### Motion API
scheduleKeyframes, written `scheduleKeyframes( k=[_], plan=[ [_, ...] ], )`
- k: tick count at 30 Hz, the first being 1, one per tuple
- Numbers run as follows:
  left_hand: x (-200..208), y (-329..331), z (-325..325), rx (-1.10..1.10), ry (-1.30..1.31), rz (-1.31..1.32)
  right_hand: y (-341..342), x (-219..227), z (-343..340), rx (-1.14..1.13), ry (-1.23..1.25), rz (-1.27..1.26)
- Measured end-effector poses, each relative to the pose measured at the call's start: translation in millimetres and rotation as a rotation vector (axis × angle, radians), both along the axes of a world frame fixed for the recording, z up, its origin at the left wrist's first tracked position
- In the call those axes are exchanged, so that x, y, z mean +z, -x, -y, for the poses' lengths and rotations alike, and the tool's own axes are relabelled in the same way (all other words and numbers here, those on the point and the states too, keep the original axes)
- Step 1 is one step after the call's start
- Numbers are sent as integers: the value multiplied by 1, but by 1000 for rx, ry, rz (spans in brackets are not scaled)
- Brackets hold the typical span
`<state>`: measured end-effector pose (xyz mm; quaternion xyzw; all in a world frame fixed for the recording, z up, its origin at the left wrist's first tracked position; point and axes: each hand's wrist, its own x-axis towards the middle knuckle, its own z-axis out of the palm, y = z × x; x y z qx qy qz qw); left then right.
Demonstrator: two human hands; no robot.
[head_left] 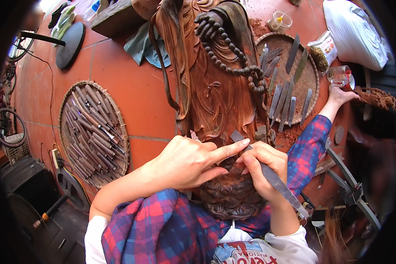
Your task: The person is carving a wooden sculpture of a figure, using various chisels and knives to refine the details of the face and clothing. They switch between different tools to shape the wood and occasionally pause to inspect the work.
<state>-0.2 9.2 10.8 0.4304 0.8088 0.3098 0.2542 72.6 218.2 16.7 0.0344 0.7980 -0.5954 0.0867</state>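
A carved wooden statue (211, 92) of a robed figure lies in front of me, with a carved hand and a string of beads at its far end. My right hand (266, 167) is wrapped round a long, flat grey metal scraper blade (275, 180), held slantwise over the near part of the statue. Stretched out from the left, the index finger of my left hand (193, 158) presses on the blade near its far tip. The left thumb lies lower, apart from that finger, by the dark carved base (231, 198). My fingers partly hide the wood under the blade tip.
Left on the tiled floor, a round woven tray (126, 149) holds many wooden-handled carving tools. Another round tray (312, 72) at the right carries several flat blades. My outstretched leg (310, 141) borders it. Beyond are a glass (339, 76), plastic cup (279, 20) and white sack (356, 35).
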Motion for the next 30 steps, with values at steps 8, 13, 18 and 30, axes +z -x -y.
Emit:
scheduleKeyframes(
  k=[8,13,18,30],
  plan=[
    [2,2,-6,36,25,-17,13,-3,2,-60,12,-17],
    [-3,3,1,104,-108,3,29,9,11,-48,-43,-44],
    [-1,3,-5,31,-4,57,21,10,-2,-46,-23,60],
    [5,8,-1,50,7,16,33,10,10,-41,-60,-10]
  ],
)
